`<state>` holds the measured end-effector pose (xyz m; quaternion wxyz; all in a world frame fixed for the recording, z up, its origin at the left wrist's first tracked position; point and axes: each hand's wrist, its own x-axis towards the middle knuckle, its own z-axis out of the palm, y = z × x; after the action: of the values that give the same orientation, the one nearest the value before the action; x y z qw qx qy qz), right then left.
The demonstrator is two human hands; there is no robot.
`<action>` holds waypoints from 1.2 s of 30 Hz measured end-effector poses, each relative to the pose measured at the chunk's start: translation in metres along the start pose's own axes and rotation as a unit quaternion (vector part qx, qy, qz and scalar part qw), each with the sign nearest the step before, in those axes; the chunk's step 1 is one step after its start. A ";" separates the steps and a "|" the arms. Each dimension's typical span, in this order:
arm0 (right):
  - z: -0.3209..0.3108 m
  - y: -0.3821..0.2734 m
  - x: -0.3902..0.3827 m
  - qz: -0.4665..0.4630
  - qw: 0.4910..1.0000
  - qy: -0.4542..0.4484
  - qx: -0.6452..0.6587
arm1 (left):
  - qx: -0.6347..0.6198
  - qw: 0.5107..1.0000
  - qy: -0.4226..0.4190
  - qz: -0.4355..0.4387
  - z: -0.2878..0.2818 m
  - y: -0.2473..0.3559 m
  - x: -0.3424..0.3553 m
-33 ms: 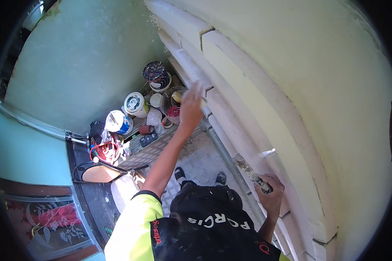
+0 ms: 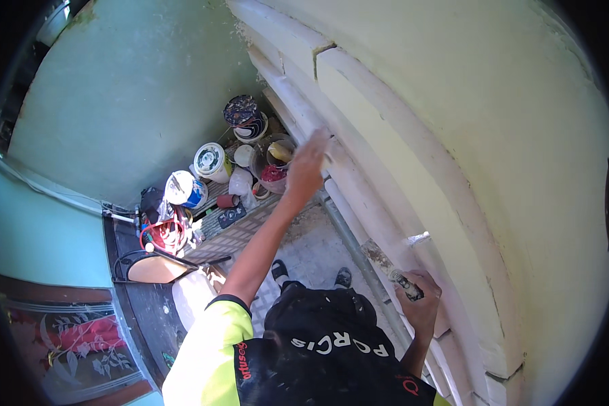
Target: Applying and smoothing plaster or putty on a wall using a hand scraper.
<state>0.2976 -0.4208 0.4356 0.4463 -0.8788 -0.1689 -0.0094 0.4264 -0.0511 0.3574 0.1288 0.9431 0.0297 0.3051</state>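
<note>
My right hand [image 2: 423, 301] is wrapped round the dark, paint-specked handle of a putty knife [image 2: 377, 256], whose stained flat blade points up and left beside the stepped wall moulding [image 2: 386, 162]. My left arm reaches forward, and my left hand [image 2: 307, 168] is at the lower, pale edge of that moulding. Motion smears its fingers; something small and light shows by them, but I cannot make out what it is or whether it is held. A bright patch [image 2: 418, 238] sits on the moulding just above the blade.
Beyond my left arm stand a white bucket [image 2: 211, 161], a blue-and-white bucket [image 2: 185, 190], a dark-patterned bucket [image 2: 242, 112] and a container with a red item [image 2: 273, 174]. A red hose [image 2: 166, 237] lies coiled left. A grey pipe [image 2: 348, 230] runs under the moulding.
My left hand has shifted slightly to the right along the moulding. My right hand and the putty knife stay where they were.
</note>
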 end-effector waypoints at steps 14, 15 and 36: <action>0.000 0.001 0.000 -0.011 1.000 0.007 0.005 | 0.098 0.974 -0.181 0.092 0.005 0.064 -0.023; -0.001 0.002 0.002 -0.001 1.000 0.002 0.018 | -0.018 0.986 -0.141 0.084 0.015 0.055 -0.032; 0.065 -0.010 0.052 -0.033 0.981 0.104 -0.161 | -0.123 0.986 0.001 -0.109 -0.036 0.029 -0.125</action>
<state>0.3353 -0.3491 0.4132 0.3139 -0.9271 -0.1466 -0.1429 0.3035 -0.0877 0.3217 0.2764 0.9108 0.0943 0.2920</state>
